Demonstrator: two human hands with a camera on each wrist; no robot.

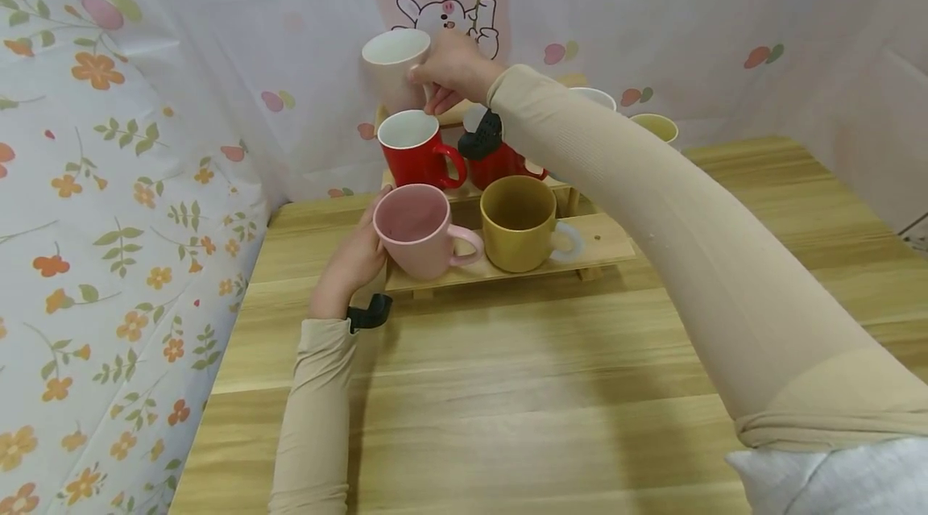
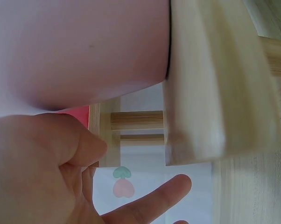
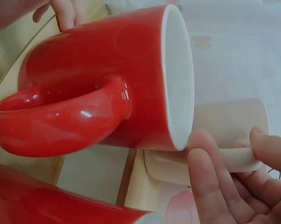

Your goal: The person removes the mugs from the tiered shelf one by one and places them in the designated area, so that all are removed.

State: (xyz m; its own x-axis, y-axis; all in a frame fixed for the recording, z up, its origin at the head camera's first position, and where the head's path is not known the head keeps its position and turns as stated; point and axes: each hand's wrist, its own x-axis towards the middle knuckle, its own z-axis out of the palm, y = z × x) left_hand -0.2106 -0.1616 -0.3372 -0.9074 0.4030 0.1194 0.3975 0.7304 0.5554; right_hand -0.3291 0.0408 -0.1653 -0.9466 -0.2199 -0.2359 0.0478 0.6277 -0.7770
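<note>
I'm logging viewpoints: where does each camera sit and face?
Head: worn on the head, facing forward and down over the rack; left hand, right hand and both sleeves show.
Left wrist: on that wrist, facing the pink mug; left fingers show.
Right wrist: likewise, facing a red mug and pale mug; right fingers and left fingers show.
Shared: head and right wrist both show the pale mug.

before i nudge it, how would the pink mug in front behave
The pink mug should stay stiff, given its firm-looking round shape. It could tip off the narrow plank, standing close to the front edge. Its smooth surface may feel slippery.
</note>
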